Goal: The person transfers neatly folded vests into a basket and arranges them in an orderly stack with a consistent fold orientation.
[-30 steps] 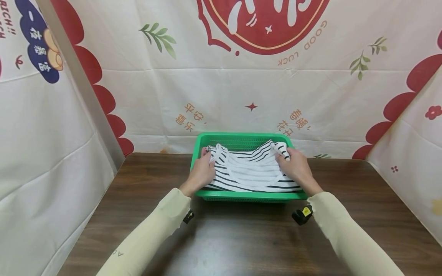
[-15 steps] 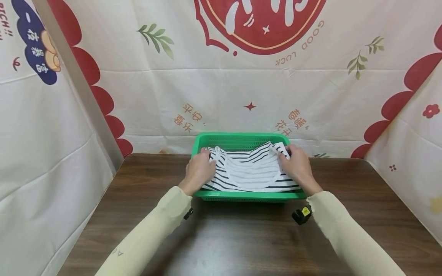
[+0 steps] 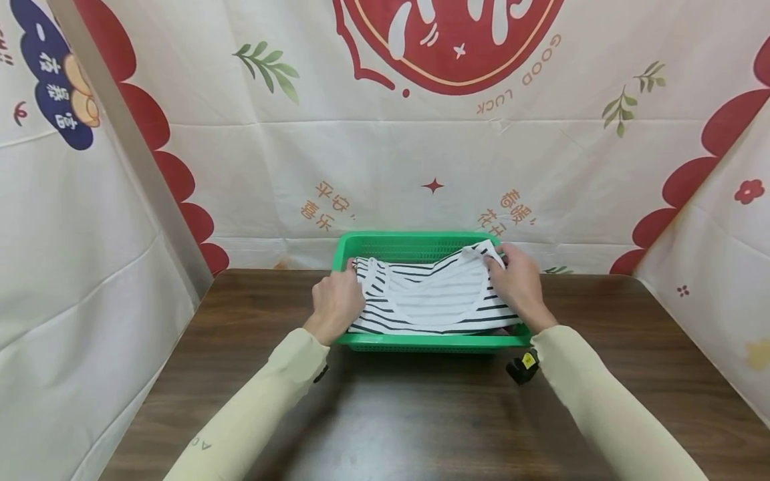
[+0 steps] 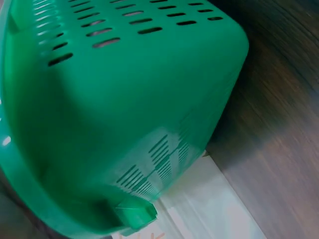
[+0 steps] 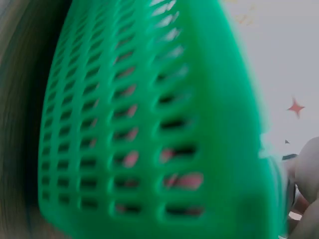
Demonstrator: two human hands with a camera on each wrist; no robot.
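A white garment with black stripes [image 3: 439,300], its wide neckline edged in plain white, lies spread inside a green plastic basket [image 3: 421,341]. At its left end my left hand [image 3: 338,300] pinches the cloth, close to the basket's left rim. My right hand [image 3: 519,280] holds the upper right corner between thumb and fingers, raised a little above the rim. In the left wrist view the slotted basket wall [image 4: 129,89] fills most of the picture and the hand is out of sight. The right wrist view shows part of the hand [image 5: 306,179] beyond the basket rim.
Under the basket is a dark brown wooden table [image 3: 397,414]. A printed white cloth [image 3: 385,153] hangs behind, with more cloth at both sides. Something pinkish [image 5: 184,180] shows through the basket's slots. A black wrist device [image 3: 522,367] sits below the right sleeve.
My left hand has shifted slightly left, drawing the garment's left end outward. My right hand has lifted its corner a little higher, and the cloth's right front edge has risen, baring something dark pinkish beneath.
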